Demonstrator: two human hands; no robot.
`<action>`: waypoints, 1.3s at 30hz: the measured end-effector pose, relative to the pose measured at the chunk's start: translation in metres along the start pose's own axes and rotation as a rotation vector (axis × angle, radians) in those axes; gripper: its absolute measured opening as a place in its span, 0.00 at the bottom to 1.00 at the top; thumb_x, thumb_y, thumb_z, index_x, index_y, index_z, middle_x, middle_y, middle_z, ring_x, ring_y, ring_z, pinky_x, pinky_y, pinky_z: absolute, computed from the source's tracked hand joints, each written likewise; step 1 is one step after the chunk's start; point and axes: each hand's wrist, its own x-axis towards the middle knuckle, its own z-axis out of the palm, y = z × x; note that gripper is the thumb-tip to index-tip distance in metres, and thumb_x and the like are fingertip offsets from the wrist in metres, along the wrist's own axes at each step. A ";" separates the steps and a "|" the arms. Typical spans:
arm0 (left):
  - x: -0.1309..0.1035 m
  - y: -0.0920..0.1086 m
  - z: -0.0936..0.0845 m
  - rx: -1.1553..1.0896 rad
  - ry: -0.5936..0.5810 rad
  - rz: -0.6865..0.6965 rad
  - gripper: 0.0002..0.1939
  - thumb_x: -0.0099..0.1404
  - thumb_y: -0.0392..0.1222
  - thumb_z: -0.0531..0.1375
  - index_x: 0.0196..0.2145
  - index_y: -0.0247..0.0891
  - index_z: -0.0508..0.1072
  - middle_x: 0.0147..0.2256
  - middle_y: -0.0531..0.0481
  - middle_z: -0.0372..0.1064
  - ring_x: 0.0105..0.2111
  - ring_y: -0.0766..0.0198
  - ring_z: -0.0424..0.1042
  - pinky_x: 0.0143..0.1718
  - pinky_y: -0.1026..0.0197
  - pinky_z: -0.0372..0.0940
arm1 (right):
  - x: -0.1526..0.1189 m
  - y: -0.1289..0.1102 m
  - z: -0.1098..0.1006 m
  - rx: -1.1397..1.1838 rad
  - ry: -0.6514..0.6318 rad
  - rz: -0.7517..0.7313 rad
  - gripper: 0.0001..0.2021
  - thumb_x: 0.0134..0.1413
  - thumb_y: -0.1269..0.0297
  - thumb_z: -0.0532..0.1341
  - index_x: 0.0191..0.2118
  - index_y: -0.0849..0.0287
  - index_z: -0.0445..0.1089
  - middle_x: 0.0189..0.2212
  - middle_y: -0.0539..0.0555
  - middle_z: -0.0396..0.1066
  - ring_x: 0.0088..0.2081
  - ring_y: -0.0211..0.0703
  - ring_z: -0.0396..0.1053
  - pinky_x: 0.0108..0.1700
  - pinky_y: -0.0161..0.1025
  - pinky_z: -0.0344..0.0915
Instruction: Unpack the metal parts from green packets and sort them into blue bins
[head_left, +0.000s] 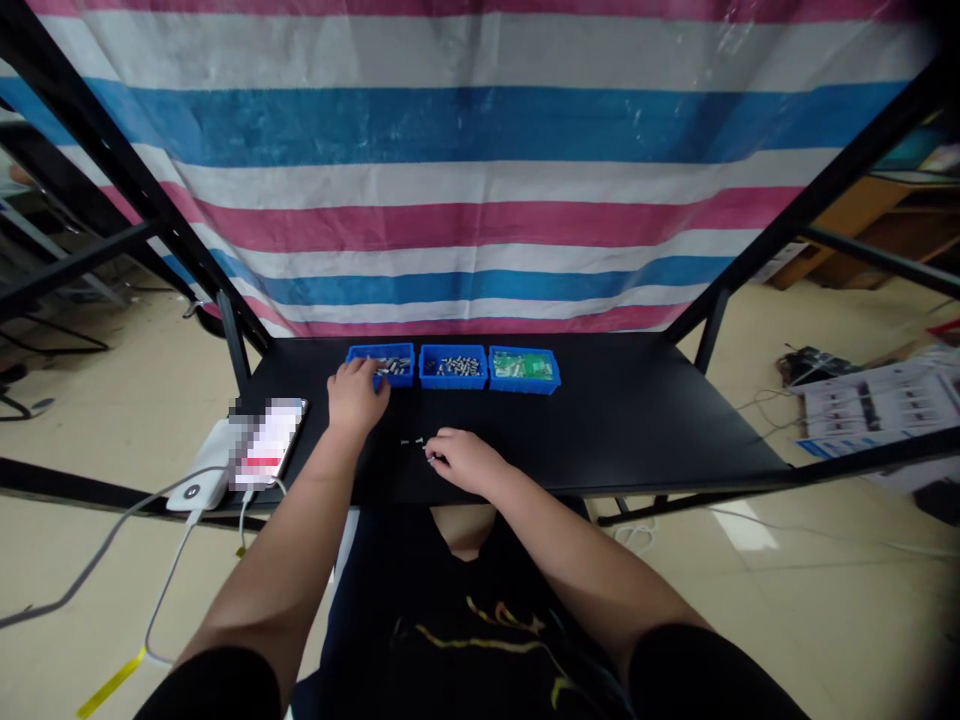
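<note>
My left hand reaches over the left blue bin, its fingertips at the small metal parts inside. Its thumb stands apart from the fingers, which are partly hidden by the bin. Low over the black table, my right hand pinches a small silver screw between thumb and forefinger. Just left of those fingertips lie two more small screws on the tabletop.
A middle blue bin holds many small metal parts, and a right blue bin holds green circuit boards. A phone and a white power bank with cables sit at the table's left. A striped sheet hangs behind.
</note>
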 end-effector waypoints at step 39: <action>-0.092 0.032 0.004 -0.453 -0.264 0.121 0.10 0.66 0.44 0.61 0.45 0.43 0.74 0.39 0.48 0.73 0.39 0.59 0.74 0.43 0.57 0.71 | 0.021 0.053 -0.044 0.180 0.322 0.067 0.04 0.59 0.72 0.63 0.34 0.56 0.75 0.31 0.51 0.74 0.33 0.39 0.71 0.39 0.35 0.65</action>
